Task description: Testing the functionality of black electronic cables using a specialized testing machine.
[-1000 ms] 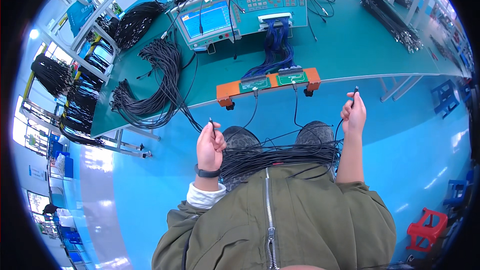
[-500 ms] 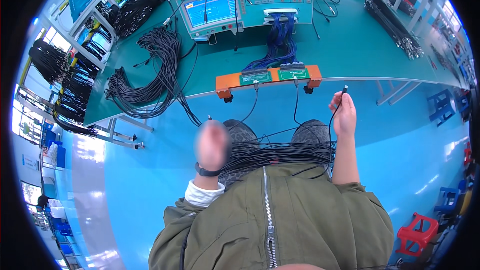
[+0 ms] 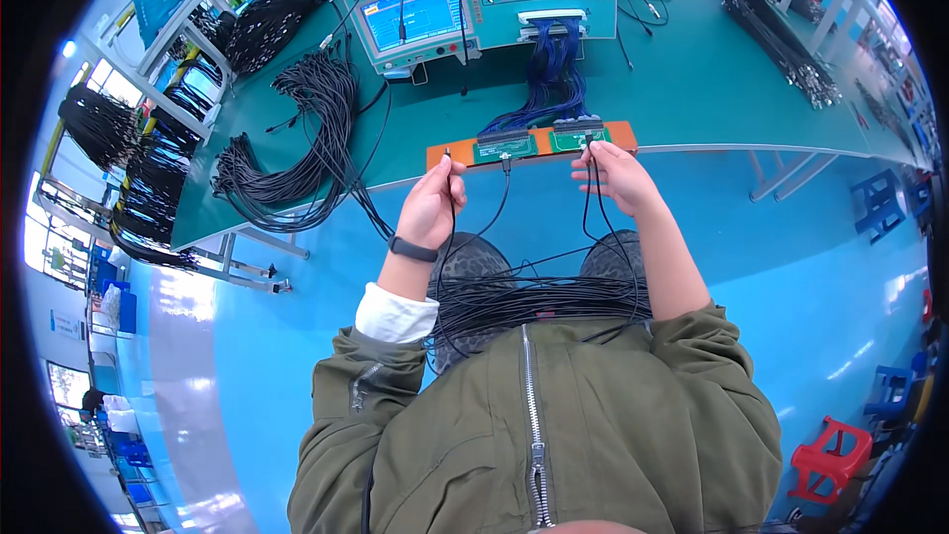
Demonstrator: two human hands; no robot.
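Note:
Near the left end of the orange fixture [image 3: 625, 134], my left hand [image 3: 429, 206] pinches a black cable [image 3: 452, 222] just below its upright plug. My right hand [image 3: 623, 178] closes its thumb and forefinger on the plug end of another black cable at the right green circuit board [image 3: 568, 141]; its other fingers are loosely spread. Whether that plug sits in the socket is hidden by the fingers. From the left green circuit board [image 3: 505, 150] a plugged-in black cable [image 3: 507, 185] hangs down. A bundle of black cables [image 3: 534, 305] lies across my lap.
A tester [image 3: 484, 5] with a lit screen stands on the green table [image 3: 682, 89], joined to the fixture by blue ribbon wires [image 3: 556, 74]. Coiled black cables [image 3: 326, 114] lie left, more cables [image 3: 776, 44] right. A red stool [image 3: 832, 457] stands on the floor.
My right hand has moved left and forward from the right side to the right board, carrying its cable. My left hand has risen toward the fixture's left end and now shows a cable plug.

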